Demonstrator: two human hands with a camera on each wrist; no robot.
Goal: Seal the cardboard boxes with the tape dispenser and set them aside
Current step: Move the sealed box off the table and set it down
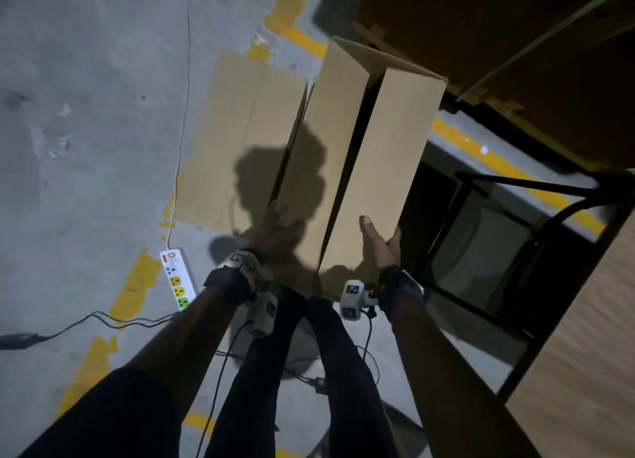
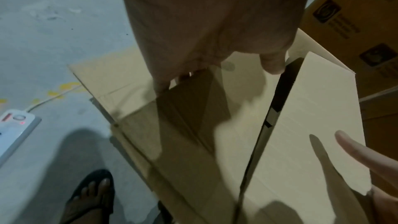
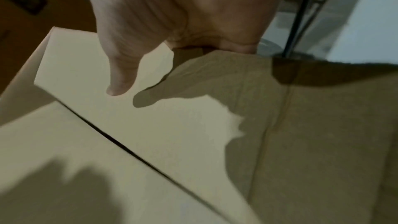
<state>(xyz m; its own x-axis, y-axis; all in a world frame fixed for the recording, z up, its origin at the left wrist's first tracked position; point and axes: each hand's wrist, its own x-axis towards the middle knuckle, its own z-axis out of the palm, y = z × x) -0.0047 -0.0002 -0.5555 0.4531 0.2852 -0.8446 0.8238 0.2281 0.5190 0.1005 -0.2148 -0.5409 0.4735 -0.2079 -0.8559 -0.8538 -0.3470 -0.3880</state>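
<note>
I see a plain brown cardboard box [image 1: 360,155] held up above the floor, tilted, its two top flaps folded down with a dark open gap along the seam, no tape on it. Just left of it, a second box [image 1: 237,141] lies flat on the concrete.

Left of the held box [image 1: 357,155], a flat cardboard sheet [image 1: 237,138] covers the floor [image 1: 86,114], with a power strip [image 1: 177,279] and its cable beside it. Right, a black metal frame [image 1: 488,237] stands close. Stacked printed cartons [image 1: 515,38] block the far side.
</note>
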